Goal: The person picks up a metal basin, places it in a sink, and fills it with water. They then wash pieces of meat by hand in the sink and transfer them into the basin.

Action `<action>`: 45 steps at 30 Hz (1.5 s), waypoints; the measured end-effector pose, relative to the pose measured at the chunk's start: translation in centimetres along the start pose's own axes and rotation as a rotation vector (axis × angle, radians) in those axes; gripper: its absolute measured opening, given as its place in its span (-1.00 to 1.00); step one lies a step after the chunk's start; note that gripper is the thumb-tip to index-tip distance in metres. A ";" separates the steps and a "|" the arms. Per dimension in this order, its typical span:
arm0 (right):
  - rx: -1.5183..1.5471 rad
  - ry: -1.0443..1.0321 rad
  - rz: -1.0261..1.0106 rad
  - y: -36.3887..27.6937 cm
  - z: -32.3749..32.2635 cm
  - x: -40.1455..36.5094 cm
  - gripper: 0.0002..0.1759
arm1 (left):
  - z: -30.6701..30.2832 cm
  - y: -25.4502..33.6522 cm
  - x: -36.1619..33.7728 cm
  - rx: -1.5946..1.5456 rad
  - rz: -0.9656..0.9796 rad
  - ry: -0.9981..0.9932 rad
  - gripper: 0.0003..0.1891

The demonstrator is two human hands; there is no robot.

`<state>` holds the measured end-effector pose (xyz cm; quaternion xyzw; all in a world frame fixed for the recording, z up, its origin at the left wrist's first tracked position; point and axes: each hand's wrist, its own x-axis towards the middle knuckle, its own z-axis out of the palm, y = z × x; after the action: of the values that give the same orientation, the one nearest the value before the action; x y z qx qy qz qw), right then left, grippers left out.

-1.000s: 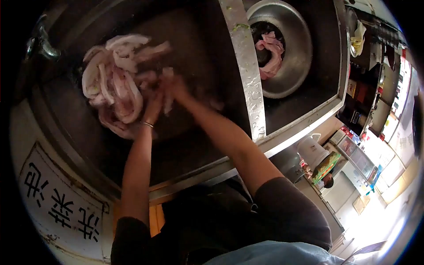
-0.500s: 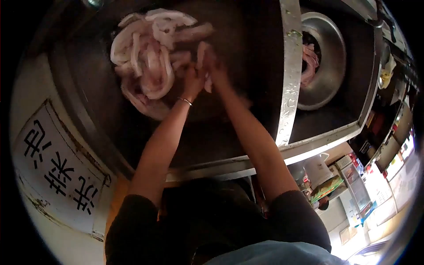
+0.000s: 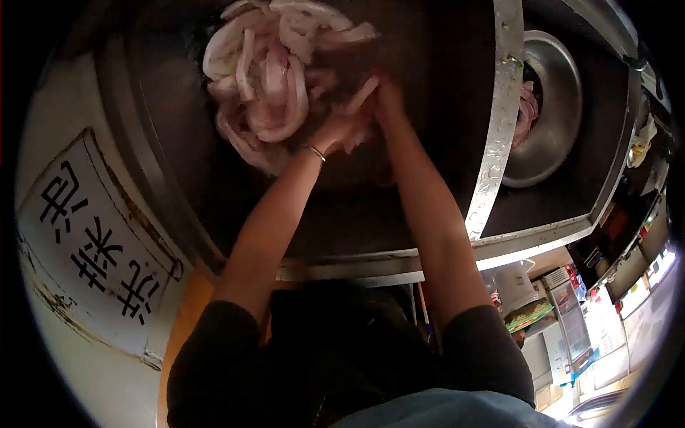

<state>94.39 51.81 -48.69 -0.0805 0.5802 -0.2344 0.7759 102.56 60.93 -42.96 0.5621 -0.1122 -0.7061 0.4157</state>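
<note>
Both hands are together inside the dark metal sink, around a pale strip of raw pork. My left hand, with a bracelet on the wrist, is closed on the strip from the left. On its other side my right hand presses against the same strip; its fingers are dim and partly hidden. A heap of long pinkish-white pork strips lies just left of the hands, seemingly in murky water.
A wet metal divider separates this sink from a second basin on the right. There, a round steel bowl holds more raw meat. The sink's front rim runs below my forearms. A sign with Chinese characters is at left.
The view has shifted, so the sink and meat appear farther right and higher. My hands remain together on the strip, which has turned to a more slanted angle between them.
</note>
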 end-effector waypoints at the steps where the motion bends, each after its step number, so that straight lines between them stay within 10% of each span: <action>1: -0.084 0.020 -0.032 0.1 -0.1 -0.1 -0.72 | 0.0 0.4 -0.3 0.070 -0.032 -0.061 -0.58; 2: -0.088 0.018 -0.028 0.8 -1.6 1.1 -0.72 | 0.0 0.9 -0.6 0.141 -0.059 -0.123 -0.54; 5: -1.050 -0.342 -0.888 1.5 -4.6 2.9 -0.73 | -0.8 -1.0 -0.4 0.430 -0.255 -0.075 -0.58; 7: -1.721 -0.449 -0.337 -0.9 -2.6 -1.6 -0.73 | -2.4 -6.2 1.1 0.393 0.108 -0.022 -0.52; 11: -2.138 -0.688 -0.525 -1.4 -1.4 -2.4 -0.71 | -2.8 -3.5 -1.1 0.530 -0.032 -0.038 -0.51; 14: -2.055 -0.673 -0.120 -3.0 -0.3 -3.9 -0.69 | -2.8 -1.0 -2.3 0.568 0.066 -0.011 -0.53; 16: -1.086 -0.491 -0.370 0.6 -7.5 2.3 -0.67 | -3.4 -0.7 -1.7 0.345 0.159 -0.057 -0.55; 23: -1.535 -0.365 -0.450 -2.8 -4.4 -3.1 -0.73 | -3.5 -0.8 -1.0 0.349 0.004 -0.027 -0.64; 26: -2.004 -0.554 -0.714 -0.1 -4.6 -3.2 -0.63 | -4.5 -3.5 -0.5 0.814 0.158 -0.086 -0.68; 28: -1.967 -0.577 -0.357 0.8 -4.0 -4.0 -0.62 | -5.0 -3.4 -0.8 1.085 0.502 -0.130 -0.67; 29: -1.968 -0.570 -0.357 0.2 -2.9 -5.3 -0.62 | -4.4 -2.5 -1.2 1.084 0.506 -0.135 -0.67; 31: -1.804 -0.498 -0.297 -1.8 -0.9 -7.9 -0.61 | -3.3 -1.3 -2.4 -0.067 0.230 -0.139 -0.68; 35: -1.728 -0.336 -0.370 -4.1 -0.5 -11.2 -0.62 | -5.0 -3.5 -1.6 0.381 0.108 0.244 -0.71; 38: -1.711 -0.246 -0.601 -6.5 0.3 -15.7 -0.64 | -5.8 -6.2 2.4 1.041 1.029 0.531 -0.72; 41: -1.222 -0.067 -0.629 -10.5 -0.5 -19.7 -0.75 | -5.7 -7.8 3.9 0.218 0.412 0.217 -0.75; 45: -0.818 0.289 -0.798 -15.8 -3.5 -21.7 -0.63 | 1.2 -4.2 0.5 0.723 0.363 0.215 -0.73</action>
<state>82.16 48.34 -24.79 -0.5525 0.6481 -0.2743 0.4466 99.51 62.84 -45.54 0.7135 -0.4059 -0.4739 0.3187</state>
